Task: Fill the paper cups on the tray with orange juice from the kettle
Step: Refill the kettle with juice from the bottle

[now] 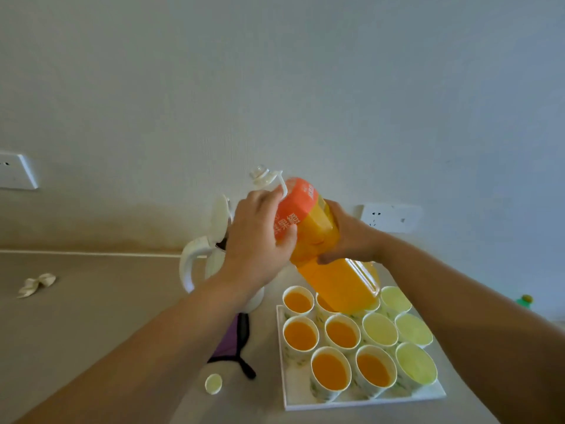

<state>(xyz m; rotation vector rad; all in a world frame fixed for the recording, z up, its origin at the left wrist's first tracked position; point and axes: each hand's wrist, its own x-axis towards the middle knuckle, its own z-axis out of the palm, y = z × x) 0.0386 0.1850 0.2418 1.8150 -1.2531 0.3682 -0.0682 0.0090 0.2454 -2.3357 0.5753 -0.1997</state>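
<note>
I hold a large orange juice bottle (324, 240) tilted with its neck toward the back left, above the white kettle (211, 258), whose lid stands open. My left hand (256, 240) grips the bottle near its orange label. My right hand (348, 237) grips the lower body. The white tray (289, 390) at front right carries several paper cups. Several cups hold orange juice (330, 371), and the ones on the right (415, 364) have no juice in them. The bottle's base hides part of the back row.
A small white bottle cap (213, 384) lies on the counter left of the tray. A purple and black item (237, 341) lies by the kettle base. Crumpled paper (35, 284) sits far left. Wall sockets (16, 171) (388, 217) are behind. A green object (524, 301) is at the right edge.
</note>
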